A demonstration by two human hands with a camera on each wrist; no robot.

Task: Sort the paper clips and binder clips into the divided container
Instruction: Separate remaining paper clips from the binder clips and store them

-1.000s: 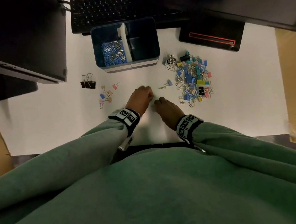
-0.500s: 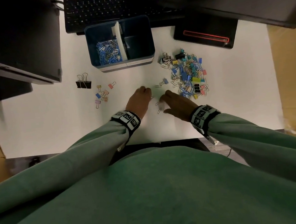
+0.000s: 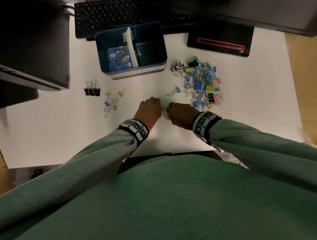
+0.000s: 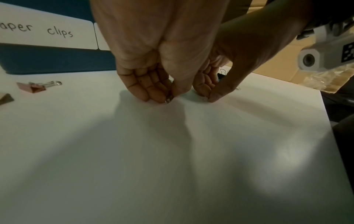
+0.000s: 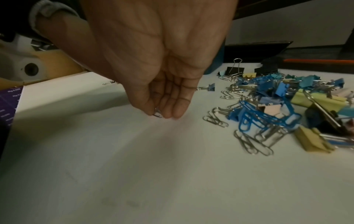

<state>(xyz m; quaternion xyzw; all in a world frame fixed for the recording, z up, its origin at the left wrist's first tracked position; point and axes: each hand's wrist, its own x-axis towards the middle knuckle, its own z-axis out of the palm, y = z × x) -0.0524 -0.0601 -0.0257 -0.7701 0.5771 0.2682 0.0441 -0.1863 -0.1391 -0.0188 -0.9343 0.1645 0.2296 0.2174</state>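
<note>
Pinching at the white table (image 3: 58, 140) side by side, both hands work just in front of the person. The left hand (image 3: 149, 111) has its fingers curled down and its grip closed on a small silver paper clip (image 4: 169, 100) held between thumb and fingertips against the table; the right hand (image 3: 180, 113) is curled the same way, its grip pinching another small silver paper clip (image 5: 158, 113) at the tabletop. The two hands are near each other but apart. Ahead of them stands the dark blue divided container (image 3: 161, 47) with a white divider, its left compartment holding blue and silver paper clips (image 3: 119, 58); a white label (image 4: 47, 31) on its front reads "clips". To the right of the hands lies a mixed pile of coloured binder clips and paper clips (image 3: 202, 86), and to the left a few small pastel binder clips (image 3: 113, 103) beside a larger black binder clip (image 3: 92, 90).
</note>
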